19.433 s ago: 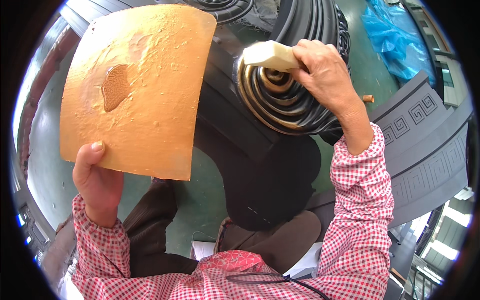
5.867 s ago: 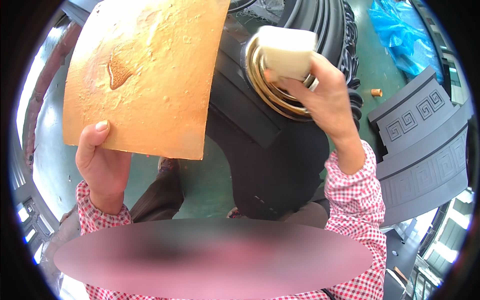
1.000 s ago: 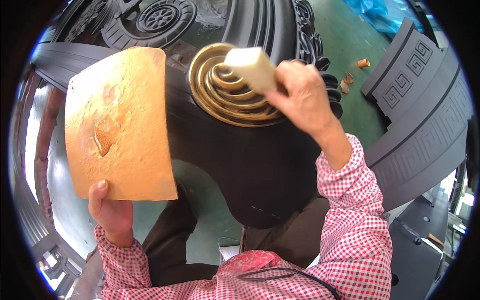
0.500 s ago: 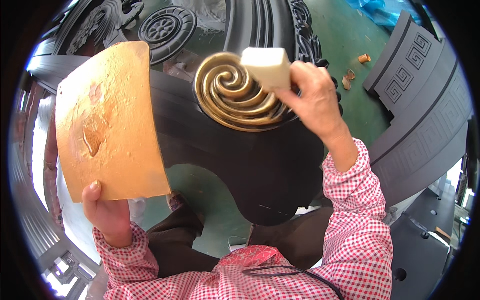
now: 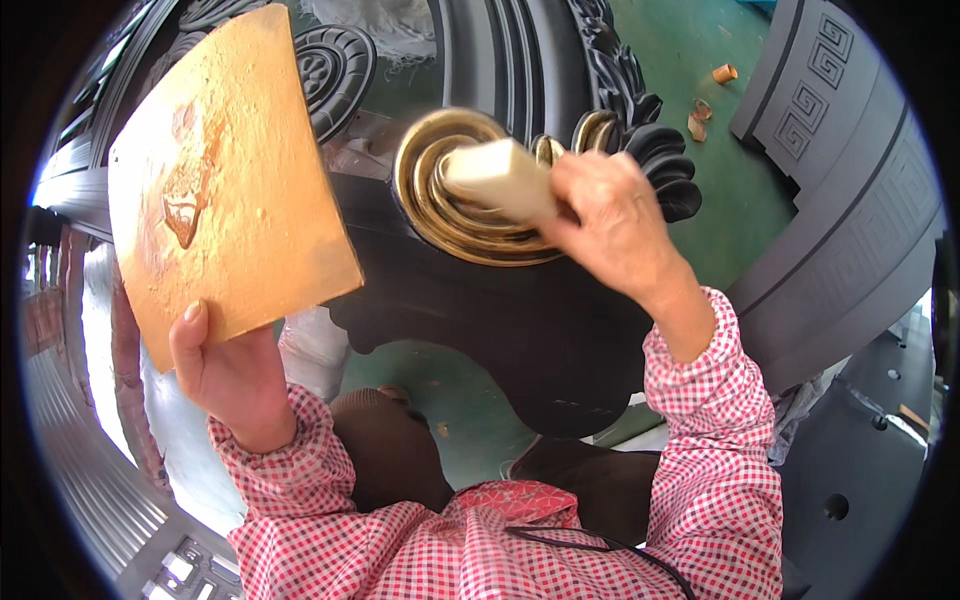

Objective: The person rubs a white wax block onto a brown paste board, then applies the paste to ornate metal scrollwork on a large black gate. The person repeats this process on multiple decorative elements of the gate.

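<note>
My left hand (image 5: 232,375) grips the lower edge of a gold-coated board (image 5: 250,190), thumb on its face. The board is tilted up at the left, and a wet, glossy gold puddle (image 5: 183,212) lies on it. In my right hand (image 5: 615,225) is a pale cream sponge block (image 5: 500,178), blurred by motion. The sponge is over a gold spiral scroll (image 5: 425,205) carved on a black piece (image 5: 500,330), hiding part of the spiral; whether it touches cannot be told. Just beyond my right fingers, a carved leaf (image 5: 597,130) shows some gold.
Black carved leaves (image 5: 665,165) run up the black piece's right side. A round black rosette (image 5: 335,80) lies behind the board. Grey panels with key-pattern relief (image 5: 815,110) stand at the right. A small orange-brown cylinder (image 5: 725,74) and scraps (image 5: 698,122) lie on the green floor.
The board has risen and tilted a little in my left hand. My right hand has moved the sponge down and left over the spiral. The whole view has shifted slightly.
</note>
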The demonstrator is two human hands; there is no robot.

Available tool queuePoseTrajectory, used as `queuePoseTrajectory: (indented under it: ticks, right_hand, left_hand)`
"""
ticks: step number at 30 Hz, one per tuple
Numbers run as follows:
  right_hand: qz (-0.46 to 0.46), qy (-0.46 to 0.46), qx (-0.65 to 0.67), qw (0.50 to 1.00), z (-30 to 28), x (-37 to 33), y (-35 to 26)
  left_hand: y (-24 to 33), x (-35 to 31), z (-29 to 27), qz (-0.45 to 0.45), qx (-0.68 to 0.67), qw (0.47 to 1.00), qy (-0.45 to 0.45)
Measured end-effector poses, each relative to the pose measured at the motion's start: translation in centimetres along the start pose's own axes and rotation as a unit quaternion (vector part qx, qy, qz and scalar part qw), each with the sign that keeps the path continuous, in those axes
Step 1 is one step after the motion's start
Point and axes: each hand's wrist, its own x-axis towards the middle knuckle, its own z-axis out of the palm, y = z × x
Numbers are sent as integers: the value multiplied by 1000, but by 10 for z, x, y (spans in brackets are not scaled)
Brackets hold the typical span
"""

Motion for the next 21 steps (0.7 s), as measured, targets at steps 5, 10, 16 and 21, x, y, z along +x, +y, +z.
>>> queuePoseTrajectory:
  ticks: [5, 10, 16, 21]
  right_hand:
    - [-20, 30, -9, 999, 13, -4, -19]
    - [43, 39, -133, 989, -8, -6, 1]
    - [31, 33, -14, 999, 20, 0, -32]
    - [15, 55, -28, 998, 27, 4, -32]
  left_hand:
    - [-3, 23, -1, 3, 30, 1000, -8]
    - [-7, 35, -14, -10, 46, 999, -10]
    - [-14, 44, -12, -17, 50, 999, 4]
    - [-13, 47, -13, -33, 5, 999, -26]
